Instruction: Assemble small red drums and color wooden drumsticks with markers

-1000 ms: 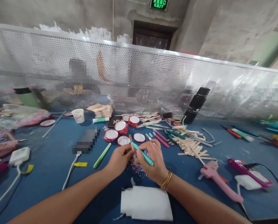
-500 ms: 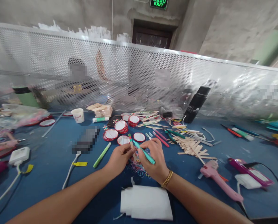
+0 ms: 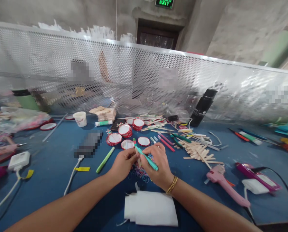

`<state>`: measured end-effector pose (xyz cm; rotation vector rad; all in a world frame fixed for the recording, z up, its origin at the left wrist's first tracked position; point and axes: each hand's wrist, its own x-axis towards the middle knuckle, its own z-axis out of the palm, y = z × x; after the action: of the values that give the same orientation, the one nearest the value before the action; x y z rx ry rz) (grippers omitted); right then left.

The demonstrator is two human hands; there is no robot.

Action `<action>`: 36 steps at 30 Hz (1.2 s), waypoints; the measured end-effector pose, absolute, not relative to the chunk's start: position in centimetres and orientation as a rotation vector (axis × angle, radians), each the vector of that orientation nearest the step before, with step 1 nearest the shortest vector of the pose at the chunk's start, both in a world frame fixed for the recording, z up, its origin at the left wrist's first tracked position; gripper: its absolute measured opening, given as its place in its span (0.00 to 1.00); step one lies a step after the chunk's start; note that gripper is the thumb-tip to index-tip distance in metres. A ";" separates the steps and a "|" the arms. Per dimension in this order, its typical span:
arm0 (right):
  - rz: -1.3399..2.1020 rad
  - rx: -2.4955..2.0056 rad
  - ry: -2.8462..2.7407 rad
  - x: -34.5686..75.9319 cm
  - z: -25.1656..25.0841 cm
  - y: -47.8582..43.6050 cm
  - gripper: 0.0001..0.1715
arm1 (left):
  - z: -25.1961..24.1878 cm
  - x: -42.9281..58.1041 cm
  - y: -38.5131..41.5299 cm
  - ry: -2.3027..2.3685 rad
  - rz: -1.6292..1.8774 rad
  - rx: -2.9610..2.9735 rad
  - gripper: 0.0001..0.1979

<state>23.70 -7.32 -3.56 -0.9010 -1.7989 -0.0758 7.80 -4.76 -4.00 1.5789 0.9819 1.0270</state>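
Note:
My left hand (image 3: 125, 161) pinches a wooden stick (image 3: 137, 151) upright; its top end is coloured green and red. In my right hand (image 3: 158, 161) is a teal marker (image 3: 147, 158), its tip against the upper part of the stick. Beneath both hands lies a heap of coloured rubber bands (image 3: 142, 174), partly hidden. A green marker (image 3: 105, 159) rests left of my left hand. Just beyond my hands are red-rimmed white discs (image 3: 127, 144), some stacked. A folded white cloth (image 3: 151, 208) lies nearest me.
Loose wooden sticks (image 3: 200, 149) and a pink glue gun (image 3: 227, 187) lie to the right. A phone (image 3: 88, 145) and a paper cup (image 3: 80, 119) are on the left. A black bottle (image 3: 203, 108) leans by the perforated metal screen (image 3: 144, 77).
The teal marker's tip has shifted slightly left and up to meet the stick, and its back end has moved a little left. Both hands keep their holds.

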 end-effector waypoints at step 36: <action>-0.088 -0.899 -1.781 24.0 -3.8 -7.0 0.03 | -4.7 7.7 -4.5 0.977 1.010 1.616 0.17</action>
<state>24.00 -6.97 -3.76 -0.8995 -1.7813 -0.0885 7.75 -4.48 -4.67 1.6165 0.9766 1.0100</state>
